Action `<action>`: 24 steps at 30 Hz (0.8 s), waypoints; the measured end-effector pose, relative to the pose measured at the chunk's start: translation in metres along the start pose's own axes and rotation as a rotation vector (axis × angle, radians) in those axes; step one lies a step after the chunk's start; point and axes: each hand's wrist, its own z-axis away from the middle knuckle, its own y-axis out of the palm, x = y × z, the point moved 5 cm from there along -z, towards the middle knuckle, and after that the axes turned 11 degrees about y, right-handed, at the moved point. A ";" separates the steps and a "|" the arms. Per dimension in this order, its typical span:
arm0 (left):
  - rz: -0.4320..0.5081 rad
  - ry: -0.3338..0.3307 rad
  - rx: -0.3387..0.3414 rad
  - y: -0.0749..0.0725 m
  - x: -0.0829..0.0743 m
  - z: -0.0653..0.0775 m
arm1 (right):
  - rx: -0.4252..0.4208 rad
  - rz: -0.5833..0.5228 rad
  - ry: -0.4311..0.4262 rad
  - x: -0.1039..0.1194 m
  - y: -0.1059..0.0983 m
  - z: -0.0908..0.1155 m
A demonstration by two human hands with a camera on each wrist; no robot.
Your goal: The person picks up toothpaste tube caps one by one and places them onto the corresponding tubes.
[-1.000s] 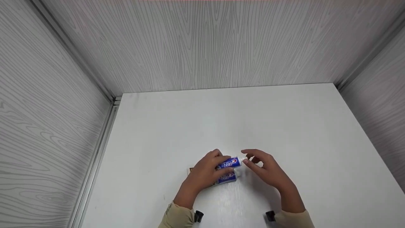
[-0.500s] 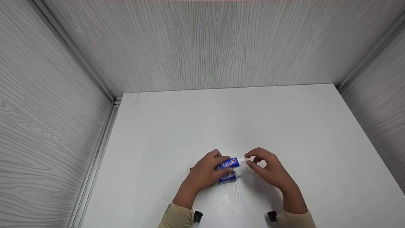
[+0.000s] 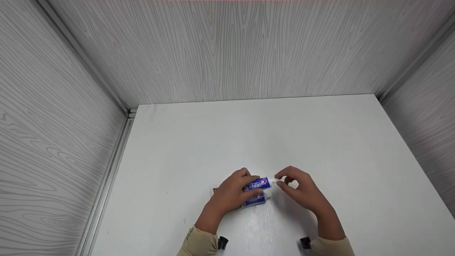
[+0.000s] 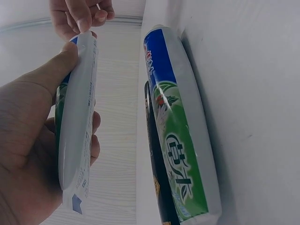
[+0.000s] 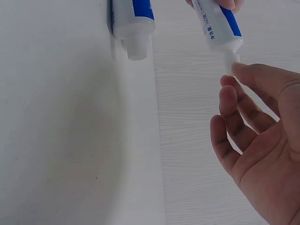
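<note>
A blue-and-white toothpaste tube point(image 3: 259, 183) is gripped by my left hand point(image 3: 229, 190) and held above the table, its capped end pointing right. Green also shows on its side in the left wrist view. Thumb and forefinger of my right hand point(image 3: 302, 188) pinch the tube's small white cap point(image 5: 230, 62), while the other fingers are loosely bent. Below, a second toothpaste tube point(image 4: 176, 136) in blue, green and white lies with its wide white cap point(image 5: 137, 46) on. Part of it is hidden under my left hand in the head view.
Beside the lying tube is a dark, flat item with orange marks point(image 4: 158, 173), mostly covered. The white table point(image 3: 199, 138) is bounded by wood-grain panels point(image 3: 227, 49) at the back and sides.
My right hand's forefinger has come down to meet the thumb at the cap, and the hand has shifted slightly right. My left hand and both tubes stay nearly still.
</note>
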 end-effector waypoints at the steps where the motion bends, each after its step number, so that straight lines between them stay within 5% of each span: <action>1: -0.004 0.001 0.001 0.000 0.000 0.000 | 0.003 0.001 0.009 0.000 0.000 0.000; 24: -0.027 0.036 0.004 0.004 -0.002 0.000 | 0.123 -0.004 0.217 -0.012 0.007 0.001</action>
